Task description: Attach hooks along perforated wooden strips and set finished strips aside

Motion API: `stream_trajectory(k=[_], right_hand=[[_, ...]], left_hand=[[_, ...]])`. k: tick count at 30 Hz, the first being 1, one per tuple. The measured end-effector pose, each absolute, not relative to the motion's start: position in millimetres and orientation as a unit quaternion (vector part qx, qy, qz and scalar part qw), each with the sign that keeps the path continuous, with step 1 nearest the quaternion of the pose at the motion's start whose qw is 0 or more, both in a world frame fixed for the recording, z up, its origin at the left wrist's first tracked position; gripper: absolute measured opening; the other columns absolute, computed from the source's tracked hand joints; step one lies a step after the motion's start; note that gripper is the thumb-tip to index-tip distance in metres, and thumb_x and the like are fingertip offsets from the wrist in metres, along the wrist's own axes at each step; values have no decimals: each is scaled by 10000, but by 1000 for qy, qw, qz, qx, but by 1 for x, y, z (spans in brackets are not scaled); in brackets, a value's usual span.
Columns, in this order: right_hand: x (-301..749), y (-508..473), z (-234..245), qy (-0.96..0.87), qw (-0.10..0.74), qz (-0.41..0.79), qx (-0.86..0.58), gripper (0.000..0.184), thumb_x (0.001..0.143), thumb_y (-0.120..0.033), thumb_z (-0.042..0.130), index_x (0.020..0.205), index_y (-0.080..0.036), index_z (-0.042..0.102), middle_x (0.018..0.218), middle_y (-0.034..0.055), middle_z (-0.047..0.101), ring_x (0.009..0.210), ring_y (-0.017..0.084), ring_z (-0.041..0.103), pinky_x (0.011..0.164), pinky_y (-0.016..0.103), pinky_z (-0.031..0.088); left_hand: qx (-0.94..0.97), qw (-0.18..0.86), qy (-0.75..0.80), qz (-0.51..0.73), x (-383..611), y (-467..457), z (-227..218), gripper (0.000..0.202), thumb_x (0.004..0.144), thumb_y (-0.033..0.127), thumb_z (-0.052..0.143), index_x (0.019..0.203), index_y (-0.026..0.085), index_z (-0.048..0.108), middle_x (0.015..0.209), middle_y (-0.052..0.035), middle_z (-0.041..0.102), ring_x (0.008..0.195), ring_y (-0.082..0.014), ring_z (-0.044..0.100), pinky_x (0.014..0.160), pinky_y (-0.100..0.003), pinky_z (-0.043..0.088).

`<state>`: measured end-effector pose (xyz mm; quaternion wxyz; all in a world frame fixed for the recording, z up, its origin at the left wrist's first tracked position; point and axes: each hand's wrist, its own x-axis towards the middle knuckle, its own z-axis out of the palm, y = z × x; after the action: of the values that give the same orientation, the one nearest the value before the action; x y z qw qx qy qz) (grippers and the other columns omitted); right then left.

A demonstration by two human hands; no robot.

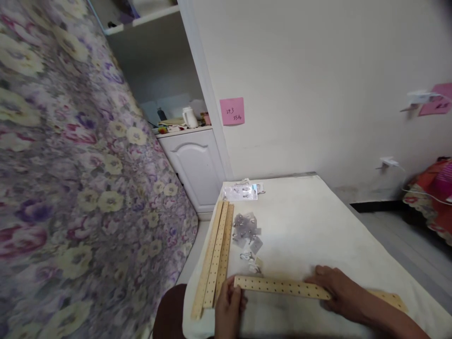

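A long, narrow wooden strip with rows of drilled holes point(278, 286) lies crosswise at the near side of the table. My left hand point(230, 301) is closed on its left end. Farther right, my right hand point(334, 289) wraps round the same strip, and its right end shows beyond my wrist. Several similar perforated strips point(217, 256) lie lengthwise along the table's left edge, just left of my left hand. Beyond the held strip are small white pieces point(254, 266) and a pile of small clear bags with metal parts point(245, 227).
A flat printed packet point(240, 192) lies at the far end of the white-covered table point(300, 221). A floral curtain point(88, 188) hangs at left, beside a white cabinet point(194, 165). The wall behind carries a pink note point(232, 111). A brown rounded seat point(170, 313) is at the near left.
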<state>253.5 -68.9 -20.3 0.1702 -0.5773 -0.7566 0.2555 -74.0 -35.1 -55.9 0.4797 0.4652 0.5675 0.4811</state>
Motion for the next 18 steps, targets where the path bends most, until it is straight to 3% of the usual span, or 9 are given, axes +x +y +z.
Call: stream_trajectory(k=[4, 8, 18], right_hand=[[257, -62, -24, -763, 131, 266, -574, 541, 633, -103, 567, 1139, -277, 648, 1125, 62, 643, 1055, 261, 568, 942, 383, 403], [258, -61, -29, -763, 156, 276, -563, 555, 627, -46, 494, 1118, -261, 637, 1100, 57, 622, 1051, 232, 555, 928, 360, 420], [257, -67, -37, -761, 241, 258, -544, 366, 732, -62, 478, 1019, -239, 622, 1009, 61, 580, 967, 227, 534, 862, 379, 440]], left_hand=[[586, 361, 604, 401, -75, -39, -55, 411, 796, 500, 553, 1006, 153, 622, 736, -39, 659, 682, -210, 613, 663, -332, 488], [664, 252, 605, 360, -74, -42, -52, 308, 837, 389, 501, 998, 166, 639, 888, -94, 674, 816, -245, 627, 760, -382, 503], [739, 124, 584, 310, -78, -31, -63, 314, 903, 392, 410, 996, 192, 633, 951, -110, 655, 923, -260, 635, 820, -399, 526]])
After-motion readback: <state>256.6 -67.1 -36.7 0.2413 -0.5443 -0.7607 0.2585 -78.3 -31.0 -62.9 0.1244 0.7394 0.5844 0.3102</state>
